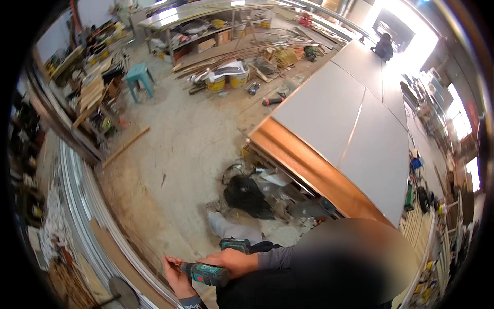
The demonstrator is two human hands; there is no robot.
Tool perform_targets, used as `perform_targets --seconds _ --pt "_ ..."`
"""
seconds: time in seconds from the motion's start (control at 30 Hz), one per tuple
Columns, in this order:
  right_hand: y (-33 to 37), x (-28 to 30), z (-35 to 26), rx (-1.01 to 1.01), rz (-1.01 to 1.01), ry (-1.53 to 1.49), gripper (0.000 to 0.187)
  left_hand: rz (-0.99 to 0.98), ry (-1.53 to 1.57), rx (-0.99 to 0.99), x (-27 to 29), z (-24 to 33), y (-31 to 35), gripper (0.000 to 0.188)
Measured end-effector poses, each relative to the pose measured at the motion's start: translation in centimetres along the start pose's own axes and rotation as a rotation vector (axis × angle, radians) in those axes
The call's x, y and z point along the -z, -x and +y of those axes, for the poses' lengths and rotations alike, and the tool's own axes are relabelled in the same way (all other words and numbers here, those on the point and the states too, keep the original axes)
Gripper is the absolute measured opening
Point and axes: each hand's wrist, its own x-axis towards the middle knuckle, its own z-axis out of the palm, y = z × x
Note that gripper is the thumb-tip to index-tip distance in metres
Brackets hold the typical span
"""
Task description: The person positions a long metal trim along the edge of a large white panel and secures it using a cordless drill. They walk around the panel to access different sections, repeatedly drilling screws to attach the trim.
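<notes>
A: "Right grip (234,261)?"
B: "Closed around one green-and-black cordless drill (208,275), low over the floor."
A: "Left grip (176,275)?"
B: "At its nose; I can't tell what it pinches."
A: "Beyond?"
B: "One turquoise stool (140,75), two yellow buckets (216,83) side by side."

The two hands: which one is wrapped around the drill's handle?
The right hand: it grips the drill between body and battery, while the left hand is by the drill's front end.

1 drill (210,275) in right hand (235,261), left hand (177,279) at its front — teal stool (138,74)
</notes>
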Motion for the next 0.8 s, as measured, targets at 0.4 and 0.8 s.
perform_targets --seconds 0.4,0.8 --pt "-28.9 19.6 14.8 -0.028 0.110 -0.007 0.077 -0.455 -0.614 -0.243 -27.2 8.7 -26.0 0.023" --pt "-46.7 46.1 28.8 -0.362 0.451 0.117 0.080 -0.324 -0.441 0.503 -69.6 1.0 -49.3 0.031"
